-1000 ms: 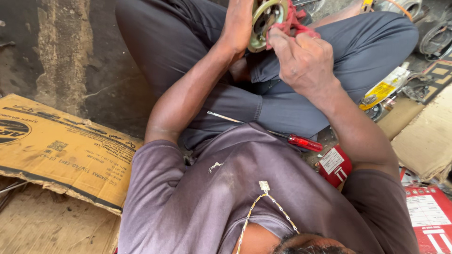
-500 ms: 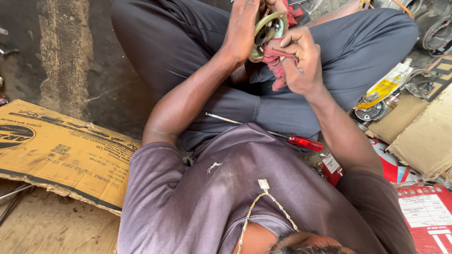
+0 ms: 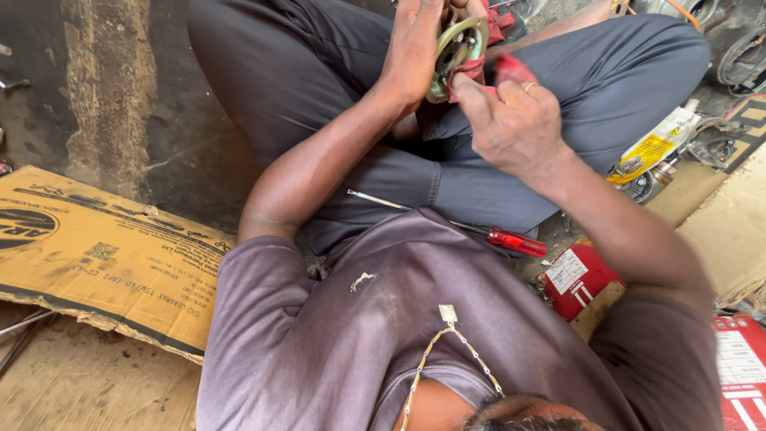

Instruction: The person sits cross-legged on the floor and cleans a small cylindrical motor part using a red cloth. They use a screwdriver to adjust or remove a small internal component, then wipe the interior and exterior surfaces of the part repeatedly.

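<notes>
Nearest the camera: person seated on the floor, grey-purple shirt (image 3: 383, 319), thin chain (image 3: 447, 351) hanging at the neck. Legs in dark grey trousers (image 3: 335, 88), crossed.

Near left: flattened cardboard sheet (image 3: 96, 255) lying on the floor, printed side up, its edge touching the person's left side. Bare dark concrete floor (image 3: 104, 96) beyond it.

Across the lap: a screwdriver (image 3: 479, 231), red handle to the right, thin shaft pointing left, resting on the trouser leg. Just right of the handle, a red box with a white label (image 3: 578, 275) on the floor; another red printed carton (image 3: 742, 367) at the near right edge.

Further out, above the lap: left hand (image 3: 415, 48) raised, fingers wrapped tight round the rim of a round metal part (image 3: 456, 46), a brass-coloured ring with a dark centre, held on edge. Right hand (image 3: 519, 128) just beside it, fingers pinched together on a red rag (image 3: 499, 68) that is pressed against the lower right of the ring. A ring shows on one finger of the right hand.

Far right: a yellow-and-white tube (image 3: 658, 144) lying by the knee, metal machine parts (image 3: 734, 40) beyond, and plain cardboard (image 3: 726, 223) on the floor.
</notes>
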